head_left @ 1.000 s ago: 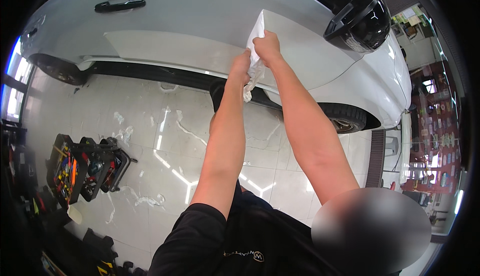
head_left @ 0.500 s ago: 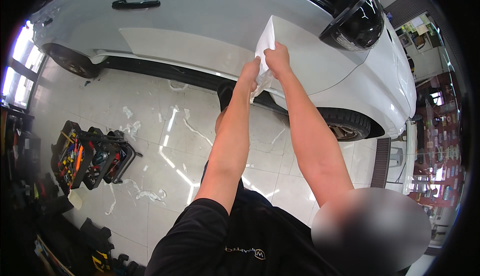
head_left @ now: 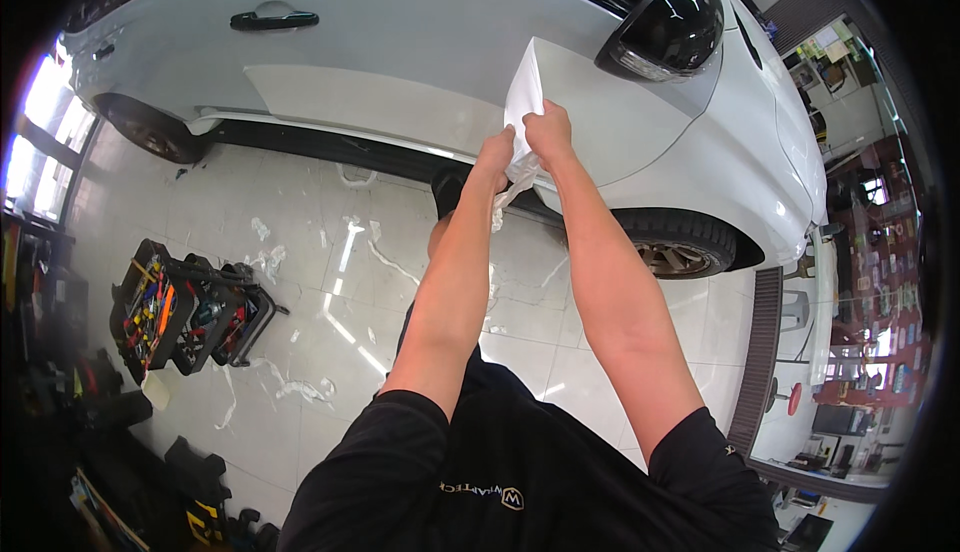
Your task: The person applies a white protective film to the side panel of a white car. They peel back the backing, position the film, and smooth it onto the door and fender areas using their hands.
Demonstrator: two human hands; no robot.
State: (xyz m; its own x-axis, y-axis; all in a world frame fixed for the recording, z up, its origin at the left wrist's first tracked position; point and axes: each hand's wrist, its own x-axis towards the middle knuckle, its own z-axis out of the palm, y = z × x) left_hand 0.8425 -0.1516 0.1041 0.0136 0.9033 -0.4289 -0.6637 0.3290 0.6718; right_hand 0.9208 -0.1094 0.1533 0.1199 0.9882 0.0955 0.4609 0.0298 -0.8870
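Both arms reach out to the side of a white car (head_left: 430, 22). A thin white film sheet (head_left: 523, 92) stands up in a folded point before the front door, its lower end crumpled and hanging below my hands. My left hand (head_left: 494, 160) closes on the film's left edge. Slightly higher, my right hand (head_left: 549, 134) pinches its right edge, thumb on top. On the door's lower part lies a paler, sharp-edged band (head_left: 370, 102), running behind the film. Whether the film still touches the door, I cannot tell.
A black side mirror (head_left: 668, 32) juts out at upper right, above the front wheel (head_left: 685, 244). At left stands a black tool cart (head_left: 190, 317) full of tools. Peeled white scraps (head_left: 300, 389) litter the tiled floor. Dark equipment lines the left edge.
The view has shifted, so the mirror and front wheel sit further left. My hands still grip the film, slightly lower and further left in view; its crumpled end now hangs between my forearms.
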